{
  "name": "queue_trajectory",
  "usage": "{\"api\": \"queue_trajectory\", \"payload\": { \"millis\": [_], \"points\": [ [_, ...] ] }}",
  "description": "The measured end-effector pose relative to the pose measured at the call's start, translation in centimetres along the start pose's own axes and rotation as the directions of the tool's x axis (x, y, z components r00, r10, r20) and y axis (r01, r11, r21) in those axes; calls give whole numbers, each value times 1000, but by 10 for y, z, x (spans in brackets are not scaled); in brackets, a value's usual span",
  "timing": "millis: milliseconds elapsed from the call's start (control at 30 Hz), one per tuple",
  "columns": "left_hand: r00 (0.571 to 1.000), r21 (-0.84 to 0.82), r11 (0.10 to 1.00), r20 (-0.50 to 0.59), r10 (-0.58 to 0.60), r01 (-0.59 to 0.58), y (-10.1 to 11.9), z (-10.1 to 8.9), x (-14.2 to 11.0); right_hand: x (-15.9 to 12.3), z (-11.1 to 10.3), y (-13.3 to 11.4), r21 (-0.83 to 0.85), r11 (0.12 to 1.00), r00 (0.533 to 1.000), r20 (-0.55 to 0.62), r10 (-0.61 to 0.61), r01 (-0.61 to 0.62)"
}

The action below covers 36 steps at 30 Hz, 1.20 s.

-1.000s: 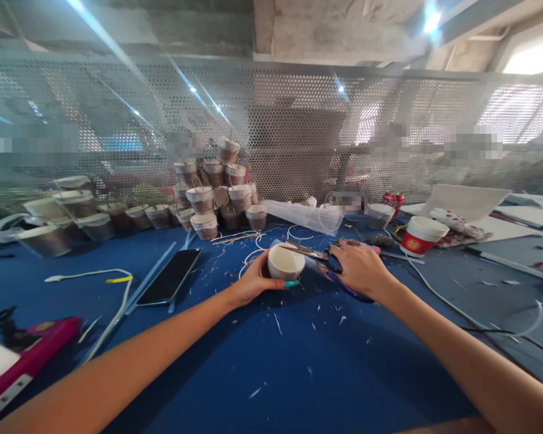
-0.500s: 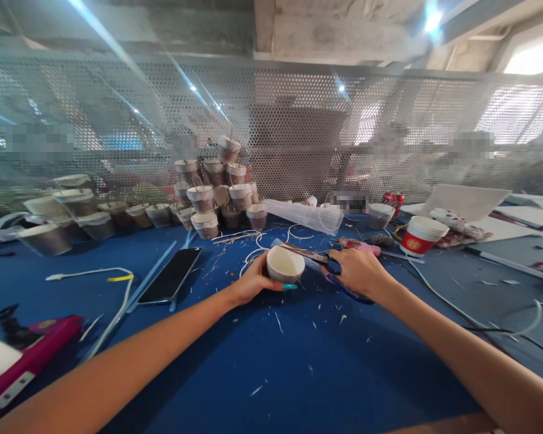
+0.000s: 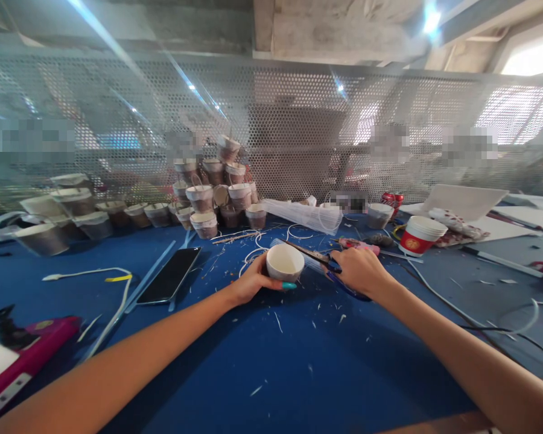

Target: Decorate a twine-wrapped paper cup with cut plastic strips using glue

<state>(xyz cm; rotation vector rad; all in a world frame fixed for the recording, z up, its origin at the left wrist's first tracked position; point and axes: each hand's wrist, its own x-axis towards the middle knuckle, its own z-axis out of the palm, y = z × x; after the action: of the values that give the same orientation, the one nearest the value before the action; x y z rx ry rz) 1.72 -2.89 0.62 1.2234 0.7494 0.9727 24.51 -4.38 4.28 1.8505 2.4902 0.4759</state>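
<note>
My left hand [image 3: 252, 281] is closed around the left side of a small white cup [image 3: 286, 265], its thumb with a long teal nail lying along the near side. The cup's open mouth tilts toward me. In my right hand [image 3: 359, 271] is a pair of scissors [image 3: 322, 259] with dark blue handles. Their blades point left, just behind the cup's far right rim; whether they touch it I cannot make out. Clear plastic strips and white cord [image 3: 248, 260] lie on the table behind the cup.
Stacked small cups [image 3: 201, 199] stand at the back left, beside a row of similar ones. A phone [image 3: 169, 276] lies left of my hand. To the right are a red-and-white paper cup [image 3: 420, 236], a pink tool [image 3: 362, 246] and cables. White scraps dot the blue table [image 3: 271, 374].
The scissor blades look more closed together than before and sit slightly differently at the cup's far rim. The cup and both hands have hardly moved; the whole view shifted a little left.
</note>
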Motion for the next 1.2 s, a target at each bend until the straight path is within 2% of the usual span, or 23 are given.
{"api": "queue_trajectory", "payload": {
  "millis": [133,233,333,467,567,667,767,833,967,1067,1200],
  "points": [
    [997,-3,998,28,66,-66,-1,0,1,4,6,2,61,995,995,-53,87,-84],
    [996,-112,991,27,81,-78,-3,-6,4,7,11,4,147,980,984,-96,151,-136],
    [995,-298,954,96,6,23,0,-13,6,7,13,6,227,962,974,-131,185,-153],
    [951,-461,866,306,-47,191,11,-17,5,6,16,7,269,947,956,-185,227,-173],
    [908,-496,827,417,-42,265,17,-16,4,6,17,7,297,937,949,-194,247,-184],
    [903,-475,841,429,-34,258,16,-16,3,5,17,4,323,931,950,-196,243,-172],
    [916,-429,880,400,-17,204,12,-17,5,2,15,0,303,939,948,-217,233,-161],
    [940,-386,912,341,-2,142,8,-17,6,-1,12,-3,267,953,947,-240,212,-145],
    [993,-254,967,111,30,-1,1,-15,8,-6,3,-10,203,974,961,-234,147,-100],
    [994,-160,981,-42,103,-108,-2,-8,7,-9,0,-16,153,982,967,-208,146,-115],
    [977,-4,984,-118,177,-178,-2,0,5,-11,2,-22,106,982,967,-187,175,-157]
  ]
}}
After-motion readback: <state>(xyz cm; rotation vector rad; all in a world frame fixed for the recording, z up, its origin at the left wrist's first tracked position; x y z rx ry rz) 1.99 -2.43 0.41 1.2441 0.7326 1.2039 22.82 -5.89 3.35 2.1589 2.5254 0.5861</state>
